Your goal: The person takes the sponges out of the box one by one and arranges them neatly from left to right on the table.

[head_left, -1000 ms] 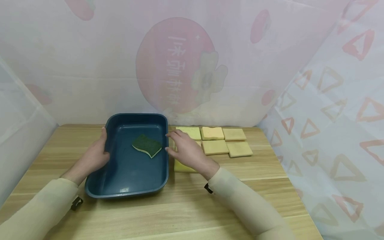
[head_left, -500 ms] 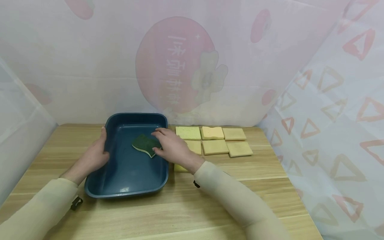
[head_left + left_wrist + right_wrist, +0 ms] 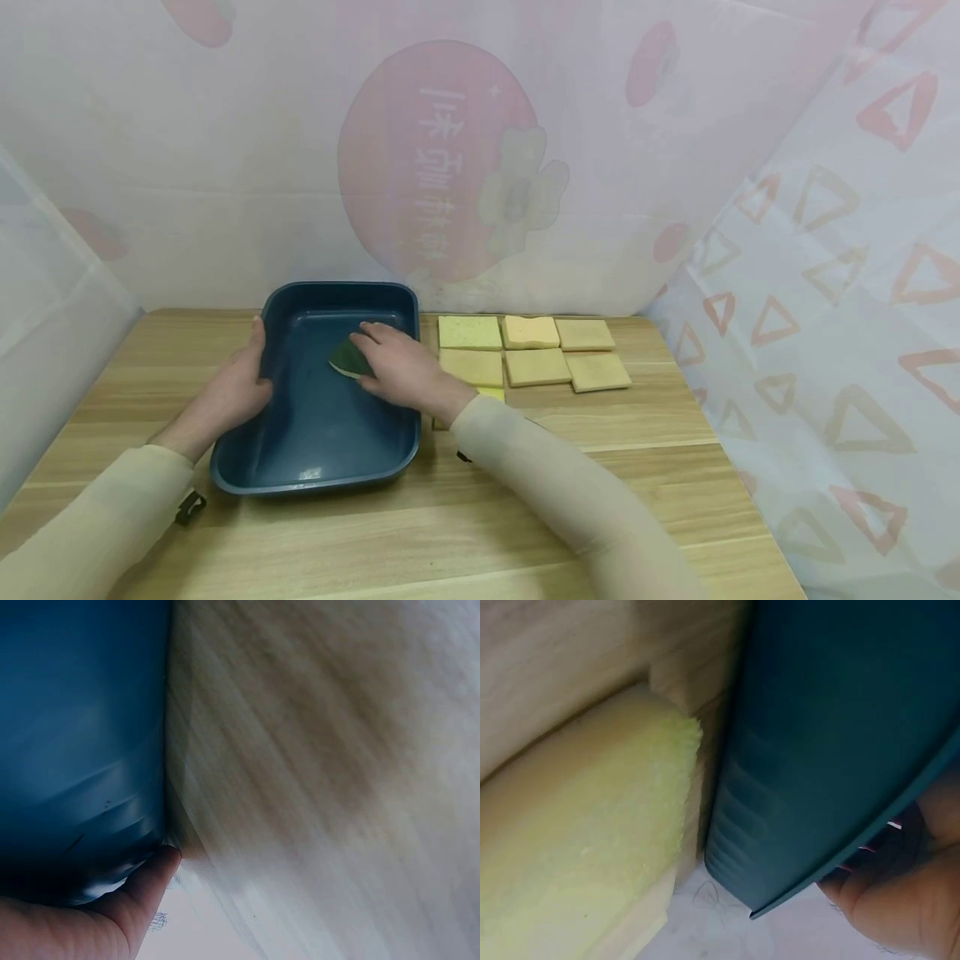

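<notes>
A deep dark-blue tray (image 3: 330,433) stands on the left half of the table. My left hand (image 3: 234,390) grips its left wall, fingers along the outside and thumb over the rim; in the left wrist view a fingertip of that hand (image 3: 120,922) touches the tray's outer wall. Inside the tray lies a sponge with a dark green scouring face (image 3: 347,360) and a pale edge. My right hand (image 3: 408,371) reaches over the right rim and holds this sponge between fingers and thumb, covering its right part. In the right wrist view the tray wall hides the fingertips.
Right of the tray lie several yellow sponges (image 3: 538,367) in rows, the nearest partly hidden under the right forearm. One yellow sponge (image 3: 592,825) lies close beside the tray wall. A white printed cloth (image 3: 240,208) hangs behind the wooden table (image 3: 360,542).
My right hand has moved left from the tray's right rim onto the green sponge and taken hold of it. The left hand and the tray look unmoved.
</notes>
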A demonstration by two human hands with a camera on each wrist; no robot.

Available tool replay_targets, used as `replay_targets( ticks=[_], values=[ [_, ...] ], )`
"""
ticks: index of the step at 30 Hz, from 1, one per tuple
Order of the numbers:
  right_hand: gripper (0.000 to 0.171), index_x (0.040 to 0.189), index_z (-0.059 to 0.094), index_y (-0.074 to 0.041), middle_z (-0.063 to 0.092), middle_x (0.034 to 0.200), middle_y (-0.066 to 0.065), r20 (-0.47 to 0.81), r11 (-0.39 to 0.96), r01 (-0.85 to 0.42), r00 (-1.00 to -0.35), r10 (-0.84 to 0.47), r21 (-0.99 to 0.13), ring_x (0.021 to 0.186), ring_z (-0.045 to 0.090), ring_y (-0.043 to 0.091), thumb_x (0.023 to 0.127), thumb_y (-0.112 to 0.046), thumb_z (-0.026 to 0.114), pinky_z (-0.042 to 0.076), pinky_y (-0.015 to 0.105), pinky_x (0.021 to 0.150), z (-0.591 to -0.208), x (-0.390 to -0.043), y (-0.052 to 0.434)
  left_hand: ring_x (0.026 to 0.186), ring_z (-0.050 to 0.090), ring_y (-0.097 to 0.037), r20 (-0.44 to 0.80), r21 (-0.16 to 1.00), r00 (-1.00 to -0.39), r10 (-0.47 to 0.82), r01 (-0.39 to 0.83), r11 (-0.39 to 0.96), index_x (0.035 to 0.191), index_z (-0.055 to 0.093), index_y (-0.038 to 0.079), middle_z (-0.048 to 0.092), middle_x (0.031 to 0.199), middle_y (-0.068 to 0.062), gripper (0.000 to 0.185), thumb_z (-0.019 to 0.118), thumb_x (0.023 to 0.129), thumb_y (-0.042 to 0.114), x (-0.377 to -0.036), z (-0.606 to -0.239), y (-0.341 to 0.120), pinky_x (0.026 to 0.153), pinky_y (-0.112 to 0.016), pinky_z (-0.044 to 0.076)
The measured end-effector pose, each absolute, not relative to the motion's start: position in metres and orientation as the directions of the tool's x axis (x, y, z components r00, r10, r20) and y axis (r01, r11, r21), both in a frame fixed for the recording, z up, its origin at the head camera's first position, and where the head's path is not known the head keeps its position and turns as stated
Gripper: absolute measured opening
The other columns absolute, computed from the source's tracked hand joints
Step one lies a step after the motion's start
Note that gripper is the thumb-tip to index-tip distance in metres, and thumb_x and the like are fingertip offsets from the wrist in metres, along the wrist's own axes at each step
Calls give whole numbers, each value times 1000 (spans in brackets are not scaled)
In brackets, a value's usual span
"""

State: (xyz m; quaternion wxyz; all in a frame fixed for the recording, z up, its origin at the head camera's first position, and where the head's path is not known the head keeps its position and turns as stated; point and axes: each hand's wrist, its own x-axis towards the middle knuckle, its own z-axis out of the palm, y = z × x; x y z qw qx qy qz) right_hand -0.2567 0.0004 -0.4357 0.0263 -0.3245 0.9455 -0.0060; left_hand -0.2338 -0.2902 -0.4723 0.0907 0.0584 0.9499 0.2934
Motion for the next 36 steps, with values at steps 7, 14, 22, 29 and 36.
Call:
replay_targets(
  ticks=[7, 14, 22, 29, 36],
  values=[
    [75, 180, 48, -12, 47, 189, 8, -89, 795, -606, -794, -602, 29, 174, 49, 23, 118, -48, 70, 40, 34, 142, -440, -259, -10, 127, 61, -66, -134, 560, -979, 155, 54, 827, 178, -21, -12, 18, 174, -59, 109, 54, 99, -11, -234, -473, -289, 95, -75, 67],
    [68, 172, 61, -14, 63, 177, 4, -142, 793, -603, -795, -589, 88, 158, 66, 18, 117, -53, 70, 54, 31, 130, -449, -261, -14, 131, 60, -69, -134, 567, -978, 162, 58, 822, 178, -22, -12, 18, 174, -60, 109, 55, 99, -11, -235, -472, -289, 97, -76, 65],
    [57, 159, 73, -17, 75, 157, -1, -162, 795, -606, -789, -593, 43, 140, 74, 16, 115, -54, 72, 65, 30, 110, -450, -257, -16, 135, 58, -70, -120, 566, -979, 165, 69, 822, 178, -20, -14, 16, 175, -59, 108, 54, 99, -10, -234, -471, -288, 100, -80, 62],
    [55, 152, 76, -17, 78, 148, -2, -153, 774, -633, -767, -622, 26, 132, 76, 15, 113, -56, 75, 65, 28, 107, -451, -252, -18, 121, 63, -65, -115, 551, -981, 158, 69, 832, 177, -19, -15, 21, 171, -61, 108, 55, 98, -10, -234, -470, -288, 92, -73, 68],
    [56, 152, 75, -14, 77, 147, -2, -149, 727, -687, -717, -681, -18, 131, 75, 15, 111, -52, 80, 63, 25, 108, -449, -245, -18, 105, 69, -56, -119, 571, -980, 160, 65, 818, 177, -20, -15, 21, 170, -63, 109, 54, 97, -11, -234, -471, -288, 75, -56, 70]
  ],
)
